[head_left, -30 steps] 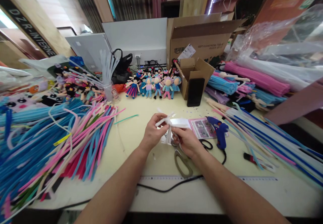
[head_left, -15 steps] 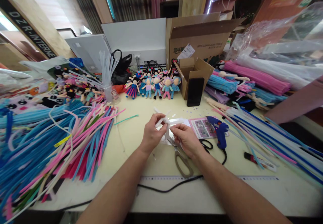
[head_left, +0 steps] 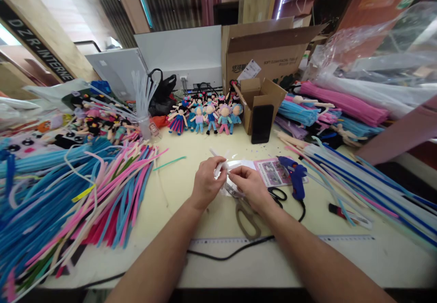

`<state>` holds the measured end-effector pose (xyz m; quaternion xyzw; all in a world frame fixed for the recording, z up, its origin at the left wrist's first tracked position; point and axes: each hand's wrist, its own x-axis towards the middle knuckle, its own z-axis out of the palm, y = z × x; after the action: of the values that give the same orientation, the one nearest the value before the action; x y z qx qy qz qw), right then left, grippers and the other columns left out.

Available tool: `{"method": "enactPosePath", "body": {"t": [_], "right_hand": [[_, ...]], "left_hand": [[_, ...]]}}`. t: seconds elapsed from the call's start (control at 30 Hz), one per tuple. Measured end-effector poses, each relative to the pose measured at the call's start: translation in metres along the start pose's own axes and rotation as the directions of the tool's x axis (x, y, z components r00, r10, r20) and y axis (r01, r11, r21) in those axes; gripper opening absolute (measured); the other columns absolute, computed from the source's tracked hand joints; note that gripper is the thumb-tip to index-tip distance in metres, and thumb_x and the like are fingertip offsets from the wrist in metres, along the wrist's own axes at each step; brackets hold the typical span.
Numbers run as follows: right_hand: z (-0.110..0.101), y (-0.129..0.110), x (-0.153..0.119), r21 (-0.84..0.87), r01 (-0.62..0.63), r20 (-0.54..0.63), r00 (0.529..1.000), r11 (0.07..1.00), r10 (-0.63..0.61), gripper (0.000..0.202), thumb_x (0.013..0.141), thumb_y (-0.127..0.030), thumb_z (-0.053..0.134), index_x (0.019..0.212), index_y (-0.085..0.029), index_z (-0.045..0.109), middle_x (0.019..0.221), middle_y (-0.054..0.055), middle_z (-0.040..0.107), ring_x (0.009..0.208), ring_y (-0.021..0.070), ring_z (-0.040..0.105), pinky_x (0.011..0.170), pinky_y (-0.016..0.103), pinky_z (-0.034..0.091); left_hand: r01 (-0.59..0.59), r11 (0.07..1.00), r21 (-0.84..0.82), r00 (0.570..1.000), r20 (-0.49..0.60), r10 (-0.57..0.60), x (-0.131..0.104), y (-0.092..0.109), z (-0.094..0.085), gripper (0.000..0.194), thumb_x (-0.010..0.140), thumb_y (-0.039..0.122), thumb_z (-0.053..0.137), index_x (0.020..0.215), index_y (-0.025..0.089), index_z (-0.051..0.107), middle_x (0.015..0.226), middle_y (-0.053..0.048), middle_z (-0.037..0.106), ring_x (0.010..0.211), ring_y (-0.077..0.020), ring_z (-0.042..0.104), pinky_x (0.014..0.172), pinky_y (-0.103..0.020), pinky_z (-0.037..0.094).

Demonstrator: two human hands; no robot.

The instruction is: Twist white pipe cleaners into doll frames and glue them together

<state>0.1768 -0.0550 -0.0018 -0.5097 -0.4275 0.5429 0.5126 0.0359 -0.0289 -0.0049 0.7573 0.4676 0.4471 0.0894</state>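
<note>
Near the middle of the table, my left hand (head_left: 209,181) is closed on a small bundle of white pipe cleaners (head_left: 220,166), whose ends stick up above the fingers. Its fingertips almost meet those of my right hand (head_left: 248,185), which pinches the same white piece from the right side. Parts of the bundle are hidden by the fingers. Scissors with grey-brown handles (head_left: 248,221) lie below, their blades partly under my right hand. A shiny clear film and a white sheet lie beneath the hands.
Blue glue gun (head_left: 296,175), black-handled scissors (head_left: 279,194) and a pink printed card (head_left: 273,172) lie right. A ruler (head_left: 344,238) and black cable (head_left: 221,258) cross the front. Piled pipe cleaners (head_left: 102,194) fill the left. Dolls (head_left: 210,117), a phone (head_left: 261,124) and boxes (head_left: 266,57) stand behind.
My left hand has turned slightly, and the white strands between the hands have shifted, with fewer showing now on the right and below. The whole view has moved a little.
</note>
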Motion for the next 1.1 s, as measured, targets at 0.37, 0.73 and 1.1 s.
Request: {"method": "enactPosePath", "body": {"t": [0.37, 0.73, 1.1], "right_hand": [[-0.017, -0.001, 0.004, -0.398, 0.285, 0.031, 0.954, 0.872, -0.298, 0.011, 0.073, -0.028, 0.06, 0.067, -0.019, 0.061, 0.064, 0.0, 0.058, 0.061, 0.0144, 0.05, 0.059, 0.027, 0.037], [-0.033, -0.014, 0.006, -0.458, 0.291, 0.085, 0.955, 0.84, -0.284, 0.006, 0.068, -0.023, 0.064, 0.063, -0.021, 0.064, 0.065, 0.0, 0.06, 0.064, 0.0159, 0.05, 0.06, 0.028, 0.036], [-0.042, -0.021, 0.008, -0.12, -0.044, 0.253, 0.965, 0.992, 0.073, 0.021, 0.062, -0.034, 0.073, 0.063, -0.016, 0.063, 0.056, -0.002, 0.058, 0.052, 0.0108, 0.047, 0.052, 0.024, 0.034]], "left_hand": [[0.052, 0.994, -0.1, 0.986, 0.166, -0.035, 0.002, 0.002, -0.007, 0.03, 0.073, 0.013, 0.057, 0.101, 0.023, 0.056, 0.093, -0.002, 0.064, 0.084, -0.016, 0.061, 0.078, -0.028, 0.047], [0.23, 0.877, -0.421, 0.932, 0.354, -0.075, 0.005, 0.002, -0.01, 0.028, 0.071, 0.012, 0.058, 0.097, 0.02, 0.055, 0.089, -0.001, 0.06, 0.078, -0.0121, 0.059, 0.071, -0.024, 0.048], [0.51, 0.572, -0.642, 0.841, 0.512, -0.174, 0.006, 0.01, -0.015, 0.031, 0.068, 0.02, 0.068, 0.095, 0.018, 0.054, 0.077, 0.002, 0.052, 0.064, -0.0081, 0.05, 0.056, -0.019, 0.042]]}}
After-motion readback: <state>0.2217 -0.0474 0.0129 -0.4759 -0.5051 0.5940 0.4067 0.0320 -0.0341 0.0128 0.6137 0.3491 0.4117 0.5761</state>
